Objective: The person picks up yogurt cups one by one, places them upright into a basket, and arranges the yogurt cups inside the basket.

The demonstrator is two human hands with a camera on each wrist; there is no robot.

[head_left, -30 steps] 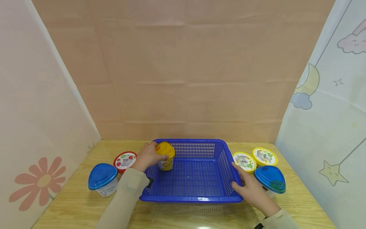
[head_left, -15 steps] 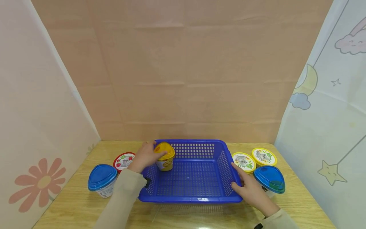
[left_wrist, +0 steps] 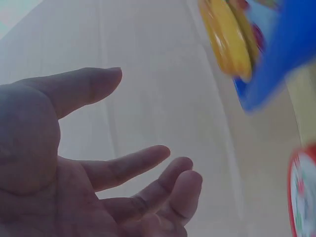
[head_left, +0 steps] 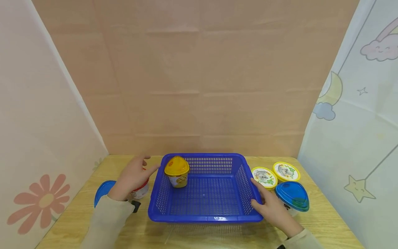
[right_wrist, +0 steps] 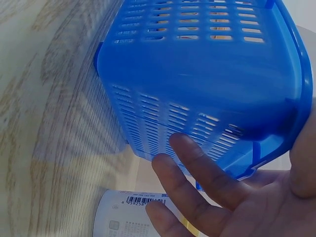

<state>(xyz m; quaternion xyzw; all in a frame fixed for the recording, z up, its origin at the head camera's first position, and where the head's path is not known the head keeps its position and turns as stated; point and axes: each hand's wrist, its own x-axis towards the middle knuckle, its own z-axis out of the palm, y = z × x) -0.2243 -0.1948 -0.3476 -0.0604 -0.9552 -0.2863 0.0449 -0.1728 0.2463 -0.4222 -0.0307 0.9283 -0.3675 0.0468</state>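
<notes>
My left hand (head_left: 132,178) hovers left of the blue plastic basket (head_left: 203,218), with thumb and fingers spread and nothing between them. Below and partly behind it is a red-lidded tub (head_left: 141,191); in the left wrist view this red lid (left_wrist: 303,197) shows at the right edge. A yellow-lidded tub (head_left: 177,171) stands upright in the basket's back left corner. At the basket's right side, my right hand (head_left: 273,209) holds the rim, thumb on the rim and several fingers (right_wrist: 185,190) along the outside of the perforated wall.
A blue-lidded tub (head_left: 104,191) is partly hidden by the left forearm. Right of the basket stand two tubs with yellow-rimmed lids (head_left: 264,177) and another blue-lidded tub (head_left: 292,195). A beige backdrop (head_left: 199,86) rises behind the wooden table (head_left: 186,238).
My left hand has let go of the yellow-lidded tub, leaving it in the basket, and moved left out over the red-lidded tub. The right hand stays at the rim.
</notes>
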